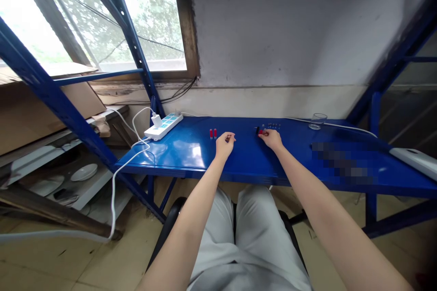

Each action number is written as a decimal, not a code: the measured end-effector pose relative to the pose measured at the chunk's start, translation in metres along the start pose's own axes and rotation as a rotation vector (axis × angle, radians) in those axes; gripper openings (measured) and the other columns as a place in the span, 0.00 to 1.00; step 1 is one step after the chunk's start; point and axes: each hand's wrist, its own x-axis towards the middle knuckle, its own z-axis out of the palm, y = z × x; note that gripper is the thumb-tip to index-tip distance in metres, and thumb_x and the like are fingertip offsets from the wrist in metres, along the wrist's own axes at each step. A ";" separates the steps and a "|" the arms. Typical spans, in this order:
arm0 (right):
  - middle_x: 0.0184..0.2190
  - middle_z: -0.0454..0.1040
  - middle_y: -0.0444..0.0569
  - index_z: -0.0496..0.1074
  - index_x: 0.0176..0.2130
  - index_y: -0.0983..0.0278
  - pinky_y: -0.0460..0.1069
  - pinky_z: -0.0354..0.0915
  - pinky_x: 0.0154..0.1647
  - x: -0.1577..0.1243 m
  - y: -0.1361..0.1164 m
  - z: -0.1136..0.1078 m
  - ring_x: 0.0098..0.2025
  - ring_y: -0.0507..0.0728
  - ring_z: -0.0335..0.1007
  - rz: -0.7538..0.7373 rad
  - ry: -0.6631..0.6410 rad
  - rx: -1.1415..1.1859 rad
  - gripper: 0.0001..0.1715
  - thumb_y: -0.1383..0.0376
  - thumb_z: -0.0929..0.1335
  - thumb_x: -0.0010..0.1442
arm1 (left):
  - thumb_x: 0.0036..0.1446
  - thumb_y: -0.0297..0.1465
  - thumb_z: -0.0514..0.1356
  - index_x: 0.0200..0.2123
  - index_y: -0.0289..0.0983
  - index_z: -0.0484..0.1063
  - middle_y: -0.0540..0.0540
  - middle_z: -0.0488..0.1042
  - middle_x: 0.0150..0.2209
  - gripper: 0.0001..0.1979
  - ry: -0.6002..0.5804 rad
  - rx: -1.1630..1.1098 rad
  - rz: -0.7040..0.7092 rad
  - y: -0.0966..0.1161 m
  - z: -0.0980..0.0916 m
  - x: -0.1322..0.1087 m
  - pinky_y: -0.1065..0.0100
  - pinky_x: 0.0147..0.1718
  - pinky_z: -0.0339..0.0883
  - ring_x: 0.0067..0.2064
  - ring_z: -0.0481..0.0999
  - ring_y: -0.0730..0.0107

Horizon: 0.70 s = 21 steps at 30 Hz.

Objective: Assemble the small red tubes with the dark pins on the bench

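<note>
My left hand is just above the blue table, its fingers curled into a pinch. Whatever is between those fingertips, if anything, is too small to name. To its left, two small red cylinders with pale lower ends stand side by side. Over the table's right half, my right hand has its thumb and fingers closed on a small red piece, partly hidden by the fingertips. A small black piece touches or lies close beside it. Several tiny metallic parts lie in rows behind that hand.
A white power strip with a plug and cables is at the table's left end. A clear glass cup is at the back right. A blurred dark object and a white device lie farther right. Blue posts frame the blue table.
</note>
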 end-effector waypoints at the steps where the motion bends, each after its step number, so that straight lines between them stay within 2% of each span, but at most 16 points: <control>1: 0.25 0.73 0.49 0.72 0.30 0.65 0.47 0.59 0.28 0.001 0.000 0.001 0.29 0.55 0.68 -0.008 0.005 -0.008 0.11 0.59 0.67 0.50 | 0.52 0.28 0.54 0.33 0.35 0.72 0.47 0.74 0.26 0.07 0.001 -0.006 -0.005 0.000 0.000 0.000 0.71 0.32 0.65 0.29 0.72 0.73; 13: 0.31 0.75 0.50 0.73 0.32 0.64 0.49 0.61 0.36 0.005 -0.008 0.002 0.37 0.58 0.70 -0.023 -0.019 -0.150 0.11 0.58 0.66 0.52 | 0.52 0.29 0.54 0.33 0.35 0.72 0.47 0.73 0.26 0.08 -0.007 -0.039 0.009 0.000 0.001 -0.001 0.70 0.33 0.66 0.30 0.72 0.72; 21: 0.32 0.75 0.53 0.73 0.33 0.66 0.49 0.63 0.34 0.016 0.013 -0.007 0.35 0.57 0.70 0.041 -0.088 -0.102 0.08 0.66 0.67 0.51 | 0.52 0.28 0.54 0.32 0.35 0.72 0.47 0.73 0.26 0.07 -0.015 -0.027 0.004 0.000 0.002 -0.002 0.70 0.33 0.65 0.30 0.72 0.72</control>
